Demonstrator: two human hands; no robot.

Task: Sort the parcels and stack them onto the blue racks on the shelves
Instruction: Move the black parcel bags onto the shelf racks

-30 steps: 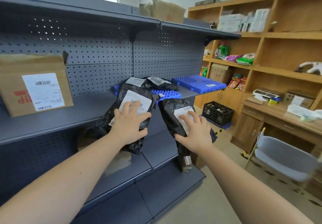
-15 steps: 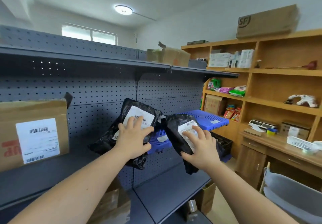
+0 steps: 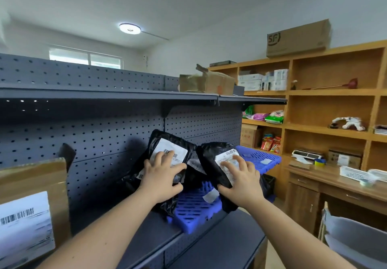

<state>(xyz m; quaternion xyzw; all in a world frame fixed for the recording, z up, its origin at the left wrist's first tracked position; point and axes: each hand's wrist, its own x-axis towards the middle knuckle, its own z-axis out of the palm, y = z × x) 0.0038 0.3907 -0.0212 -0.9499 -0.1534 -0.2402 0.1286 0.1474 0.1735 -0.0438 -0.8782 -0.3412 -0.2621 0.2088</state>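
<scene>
Each of my hands holds a black plastic parcel with a white barcode label. My left hand (image 3: 162, 177) grips the larger parcel (image 3: 165, 143), fingers spread over its label and thumb under its edge. My right hand (image 3: 240, 182) grips the smaller parcel (image 3: 211, 160) in the same way. Both parcels hang upright over a blue rack (image 3: 193, 212) on the middle shelf of the dark grey pegboard unit (image 3: 109, 141). Another black parcel lies on that rack behind them, mostly hidden. A second blue rack (image 3: 258, 160) sits further right on the same shelf.
A labelled cardboard box (image 3: 31, 210) stands on the shelf at the left. On the top shelf rests an opened cardboard box (image 3: 207, 82). Wooden shelving (image 3: 326, 93) and a desk (image 3: 335, 183) with small goods fill the right side. A grey chair (image 3: 356, 241) stands at the lower right.
Both hands have carried their parcels up and forward from below the shelf edge to just above the near blue rack. My view has tilted upward.
</scene>
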